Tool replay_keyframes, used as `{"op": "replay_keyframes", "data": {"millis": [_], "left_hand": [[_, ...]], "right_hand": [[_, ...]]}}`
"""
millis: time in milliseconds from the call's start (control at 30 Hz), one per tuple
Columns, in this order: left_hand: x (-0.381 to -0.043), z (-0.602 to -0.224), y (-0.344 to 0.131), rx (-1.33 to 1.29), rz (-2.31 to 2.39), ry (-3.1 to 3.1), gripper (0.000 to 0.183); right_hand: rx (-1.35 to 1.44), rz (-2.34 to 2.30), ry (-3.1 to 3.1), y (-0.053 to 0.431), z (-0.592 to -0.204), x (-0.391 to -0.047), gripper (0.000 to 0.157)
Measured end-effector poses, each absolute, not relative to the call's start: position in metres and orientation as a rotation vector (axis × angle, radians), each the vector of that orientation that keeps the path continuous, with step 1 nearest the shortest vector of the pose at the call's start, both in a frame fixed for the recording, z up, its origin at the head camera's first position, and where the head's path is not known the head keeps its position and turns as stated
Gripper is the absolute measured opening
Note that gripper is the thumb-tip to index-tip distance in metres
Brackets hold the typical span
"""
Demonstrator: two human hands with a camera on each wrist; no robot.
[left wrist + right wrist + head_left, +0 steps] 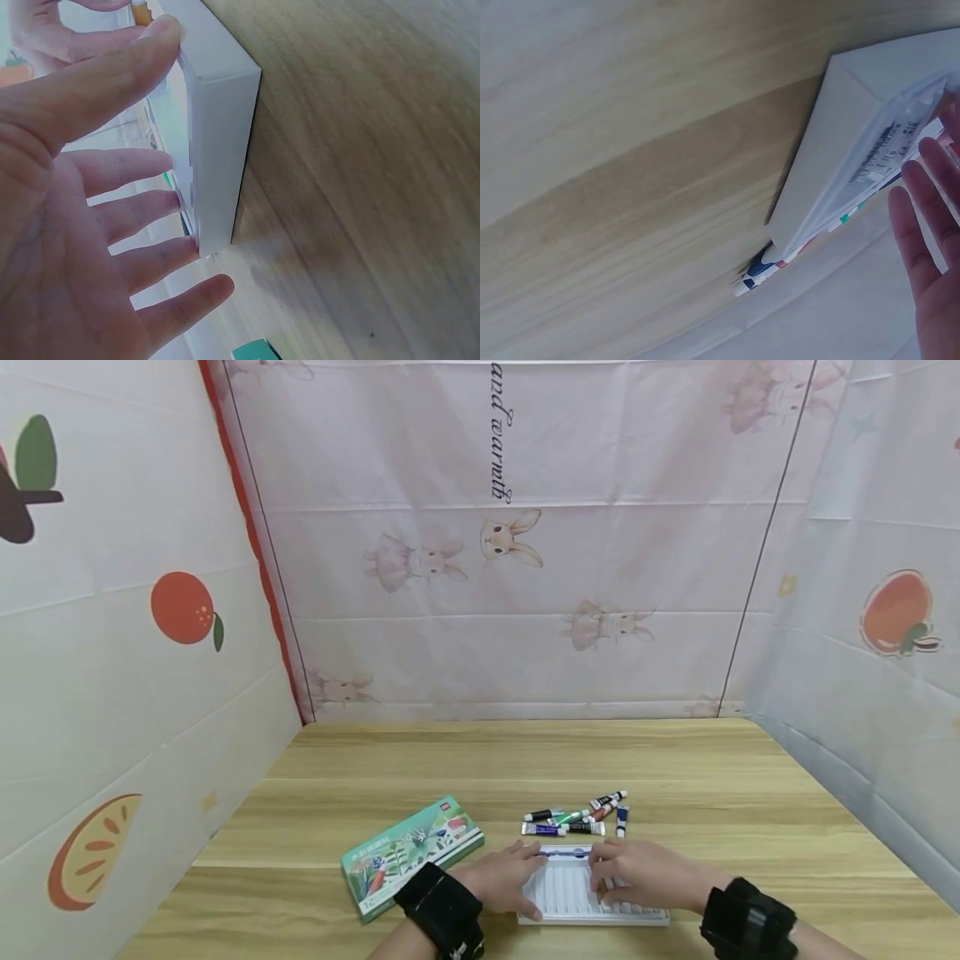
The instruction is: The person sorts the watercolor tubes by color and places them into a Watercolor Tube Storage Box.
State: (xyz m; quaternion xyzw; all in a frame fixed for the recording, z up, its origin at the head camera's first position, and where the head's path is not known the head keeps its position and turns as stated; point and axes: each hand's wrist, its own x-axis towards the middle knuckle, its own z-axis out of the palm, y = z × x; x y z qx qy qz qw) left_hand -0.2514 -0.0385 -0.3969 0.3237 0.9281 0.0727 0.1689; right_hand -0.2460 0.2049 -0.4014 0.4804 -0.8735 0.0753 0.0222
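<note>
A white box tray (558, 893) with ribbed slots lies on the table in front of me. My left hand (502, 877) rests along its left side, thumb at the near rim and fingers spread toward the far end. A blue-and-white paint tube (566, 853) lies in the far slot. My right hand (637, 872) reaches over the right half of the tray with bent fingers. In the left wrist view, an orange-brown paint tube (140, 13) shows at the right hand's fingertips (109, 4), which pinch it; most of it is hidden.
Several paint tubes (585, 828) lie in a loose group just beyond the tray. A green illustrated box (412, 852) lies at an angle to the left, close to my left wrist. Printed cloth walls (525, 668) stand around the wooden table (360, 760).
</note>
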Motion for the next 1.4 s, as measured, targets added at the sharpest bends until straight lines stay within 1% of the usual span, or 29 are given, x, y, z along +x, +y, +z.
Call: {"op": "replay_keyframes", "data": {"millis": [200,467,733,1000,1167,1333,1400], "left_hand": [[-0.252,-0.399,-0.037,0.924,0.192,2.648,0.073],[-0.252,-0.397,-0.038,0.918,0.203,2.642,0.073],[-0.251,-0.396,-0.039,0.922,0.193,2.647,0.073],[-0.253,-0.397,-0.038,0.898,0.211,2.621,0.072],[-0.253,-0.398,-0.038,0.881,0.218,2.612,0.072],[-0.254,-0.397,-0.038,0.895,0.203,2.619,0.072],[-0.253,-0.398,-0.037,0.889,0.204,2.623,0.073]], "right_hand": [[1.444,0.194,-2.768,0.2,-0.398,-0.246,0.008],[1.448,0.275,-2.852,0.196,-0.395,-0.247,0.019],[1.437,0.221,-2.913,0.192,-0.393,-0.247,0.02],[1.56,0.037,-2.662,0.199,-0.397,-0.245,0.017],[1.566,-0.056,-2.548,0.2,-0.399,-0.246,0.014],[1.565,-0.029,-2.526,0.202,-0.4,-0.246,0.009],[1.564,0.008,-2.537,0.204,-0.399,-0.246,0.01]]}}
